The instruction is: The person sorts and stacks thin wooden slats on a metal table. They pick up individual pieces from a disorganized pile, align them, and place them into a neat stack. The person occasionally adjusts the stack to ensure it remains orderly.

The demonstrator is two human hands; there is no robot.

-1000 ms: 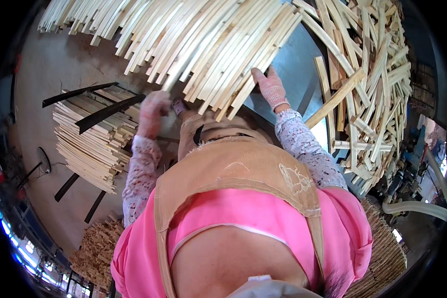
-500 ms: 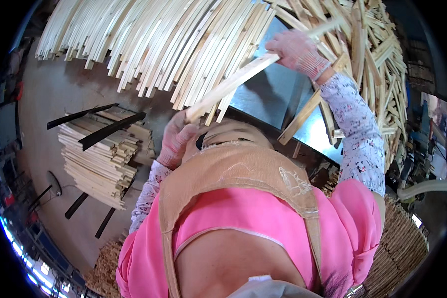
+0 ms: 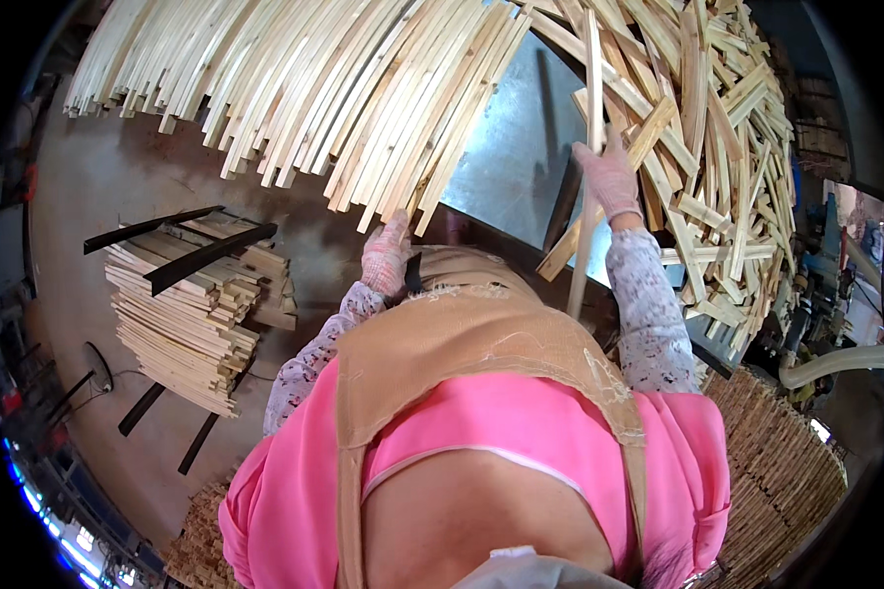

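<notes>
My gloved right hand [image 3: 611, 182] is closed around a pale wooden strip [image 3: 593, 79], which stands out lengthwise over the metal table's right part. The strip's near end comes down close to my apron. My gloved left hand [image 3: 387, 257] is at the near end of a wooden strip [image 3: 410, 182] in the row, its fingers closed around that end. Many similar strips [image 3: 295, 88] lie side by side in this row, their near ends uneven. Part of the left hand's grip is hidden by its own fingers.
A tangled heap of wooden strips [image 3: 717, 128] covers the table's right side, beside bare metal tabletop [image 3: 521, 137]. At left, a stack of strips [image 3: 182, 319] sits on the floor with black bars [image 3: 211, 258]. More bundled strips [image 3: 771, 481] stand at lower right.
The strip held across both hands has left that place. My left hand has moved right to the row's near ends; my right hand has come nearer and holds a strip pointing away from me.
</notes>
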